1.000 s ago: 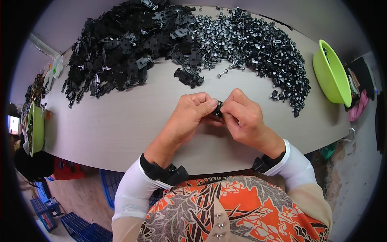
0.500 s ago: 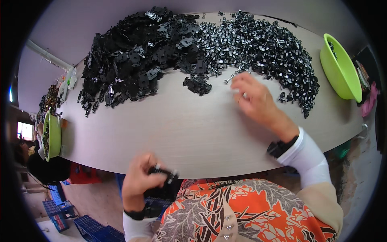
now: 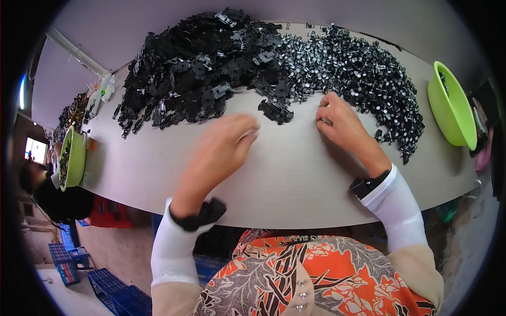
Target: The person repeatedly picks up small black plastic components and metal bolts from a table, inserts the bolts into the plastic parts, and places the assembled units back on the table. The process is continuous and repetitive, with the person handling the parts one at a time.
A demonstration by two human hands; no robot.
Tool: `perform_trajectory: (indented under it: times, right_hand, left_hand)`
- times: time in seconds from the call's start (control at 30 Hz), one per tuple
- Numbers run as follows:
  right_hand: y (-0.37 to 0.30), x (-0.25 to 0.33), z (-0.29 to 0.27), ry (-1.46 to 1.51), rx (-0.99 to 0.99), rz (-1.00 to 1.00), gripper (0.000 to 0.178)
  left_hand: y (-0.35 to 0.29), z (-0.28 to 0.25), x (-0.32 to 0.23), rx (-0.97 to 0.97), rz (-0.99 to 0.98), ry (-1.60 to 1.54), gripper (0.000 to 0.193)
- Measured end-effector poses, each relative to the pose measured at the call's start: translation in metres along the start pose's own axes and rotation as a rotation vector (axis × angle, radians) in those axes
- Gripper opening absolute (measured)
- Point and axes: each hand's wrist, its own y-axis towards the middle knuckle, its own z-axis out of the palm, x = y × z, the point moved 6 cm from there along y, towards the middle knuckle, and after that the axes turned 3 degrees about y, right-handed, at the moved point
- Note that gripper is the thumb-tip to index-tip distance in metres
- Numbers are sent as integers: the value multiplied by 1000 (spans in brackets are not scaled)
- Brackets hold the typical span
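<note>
A big heap of black plastic parts covers the far left of the grey table. Beside it on the right lies a heap of small shiny metal-and-black pieces. My left hand is blurred over the table's middle, fingers stretched toward the black heap, nothing seen in it. My right hand rests at the edge of the shiny heap with fingers curled; a small piece may be pinched, but it is hidden. A few loose black parts lie between the hands.
A green bowl stands at the table's right end. Another green bowl with dark pieces sits at the left end. Blue crates and a red stool stand on the floor below the near edge.
The hands held one black part together, then split. My left hand dropped below the table edge with it and has come back up empty; my right hand reached to the shiny heap.
</note>
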Motion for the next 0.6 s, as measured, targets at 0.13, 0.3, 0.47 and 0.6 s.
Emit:
perform_trajectory:
  times: [0.13, 0.3, 0.47, 0.6]
  right_hand:
    - [-6, -2, -2, 27, 22, 54, 4]
    - [-8, 0, -6, -1, 24, 57, 6]
    - [-10, -5, -6, 73, 21, 81, 13]
    - [-13, 13, -19, 431, 34, 158, 17]
  left_hand:
    - [50, 51, 10, 29, 95, 187, 26]
    - [56, 62, 17, 95, 28, 197, 28]
    - [51, 57, 20, 59, -163, -112, 22]
    - [33, 84, 26, 203, -473, -1095, 17]
